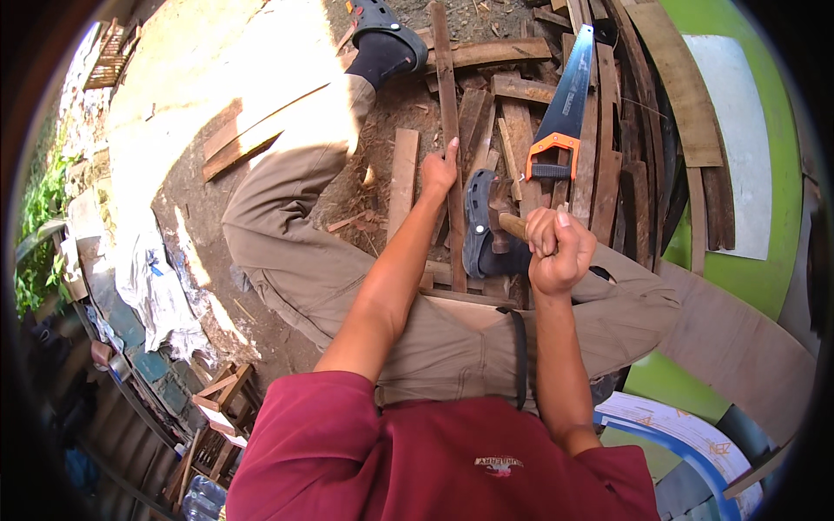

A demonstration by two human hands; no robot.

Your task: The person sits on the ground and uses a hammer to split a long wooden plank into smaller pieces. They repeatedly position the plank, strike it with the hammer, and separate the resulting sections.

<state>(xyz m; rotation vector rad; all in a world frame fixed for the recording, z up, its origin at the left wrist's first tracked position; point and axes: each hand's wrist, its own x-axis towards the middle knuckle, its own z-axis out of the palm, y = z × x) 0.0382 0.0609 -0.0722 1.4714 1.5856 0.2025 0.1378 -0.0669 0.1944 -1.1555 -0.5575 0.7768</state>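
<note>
My left hand (440, 169) is closed around a long, narrow wooden strip (445, 82), its thumb lying along the wood. The strip runs from the far edge of the pile down between my legs. In my right hand (560, 249) is a hammer (499, 213), gripped by its short-looking wooden handle, with the rusty metal head pointing left. The hammer head hangs over my clog (476, 217), apart from the strip. Beyond my right hand, a handsaw (565, 108) with an orange and black handle lies on boards, its blade pointing away.
Loose boards (605, 130) are piled at the far right, beside green and white curved panels (738, 139). A short plank (403, 174) lies left of the strip. White cloth (156, 282) and a small wooden frame (224, 391) are on the left. My legs are bent around the work area.
</note>
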